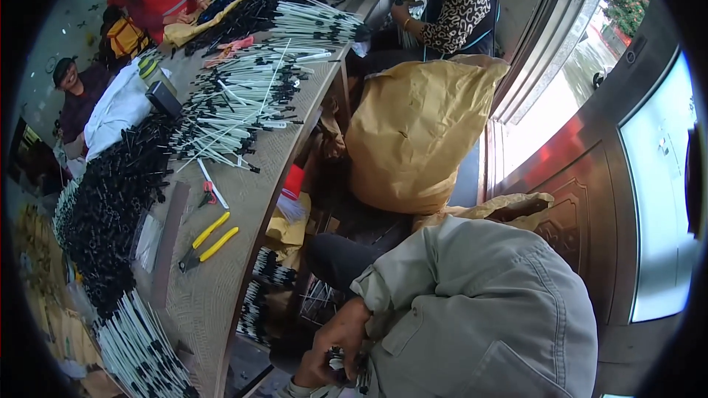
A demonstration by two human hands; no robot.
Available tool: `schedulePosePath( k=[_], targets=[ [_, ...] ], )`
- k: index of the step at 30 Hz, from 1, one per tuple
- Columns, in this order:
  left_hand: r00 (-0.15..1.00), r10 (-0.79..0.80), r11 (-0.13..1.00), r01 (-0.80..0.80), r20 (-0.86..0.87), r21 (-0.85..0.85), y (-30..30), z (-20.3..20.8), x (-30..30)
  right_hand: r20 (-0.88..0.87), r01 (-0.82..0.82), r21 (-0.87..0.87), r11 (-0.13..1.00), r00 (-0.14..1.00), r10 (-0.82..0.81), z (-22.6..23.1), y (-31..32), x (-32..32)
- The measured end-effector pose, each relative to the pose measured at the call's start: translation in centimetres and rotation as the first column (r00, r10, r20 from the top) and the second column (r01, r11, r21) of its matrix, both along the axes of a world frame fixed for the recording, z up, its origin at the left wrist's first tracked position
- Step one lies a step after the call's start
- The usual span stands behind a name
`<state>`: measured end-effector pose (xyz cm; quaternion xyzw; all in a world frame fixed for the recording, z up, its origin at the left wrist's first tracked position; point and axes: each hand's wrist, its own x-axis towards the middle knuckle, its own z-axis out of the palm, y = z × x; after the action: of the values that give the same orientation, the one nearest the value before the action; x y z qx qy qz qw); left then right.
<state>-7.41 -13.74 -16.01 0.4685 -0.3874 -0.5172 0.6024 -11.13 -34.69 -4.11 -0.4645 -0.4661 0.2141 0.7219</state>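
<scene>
At the lower edge my two hands come close together, low beside the table. My right hand (349,328), at the end of a grey-green jacket sleeve (398,273), is closed with its fingers curled down over small black-and-white parts (337,360). Against it lies my left hand (313,370), bent and partly hidden, so what its fingers grip does not show. White sticks with black fittings (259,269) are bundled under the table, left of my hands.
The long table (214,302) carries yellow-handled pliers (209,239), red-handled scissors (212,193), heaped black fittings (110,214) and piles of white sticks (236,103). A big tan sack (417,133) stands ahead. Co-workers (457,7) sit around. A brown door (582,199) is at right.
</scene>
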Motion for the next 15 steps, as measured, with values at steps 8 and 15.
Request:
schedulePosePath(
  k=[8,15],
  targets=[
    [0.881,0.472,0.878,-0.469,-0.013,0.099,0.1,4.1,2.0,0.044,0.176,-0.127,0.976,0.984,-0.171,-1.1,-0.2,0.9],
    [-0.098,0.932,-0.109,-0.994,0.348,0.012,6.1,8.5,1.0,-0.111,0.587,-0.331,0.739,0.754,-0.648,-1.8,-1.8,2.5]
  ],
)
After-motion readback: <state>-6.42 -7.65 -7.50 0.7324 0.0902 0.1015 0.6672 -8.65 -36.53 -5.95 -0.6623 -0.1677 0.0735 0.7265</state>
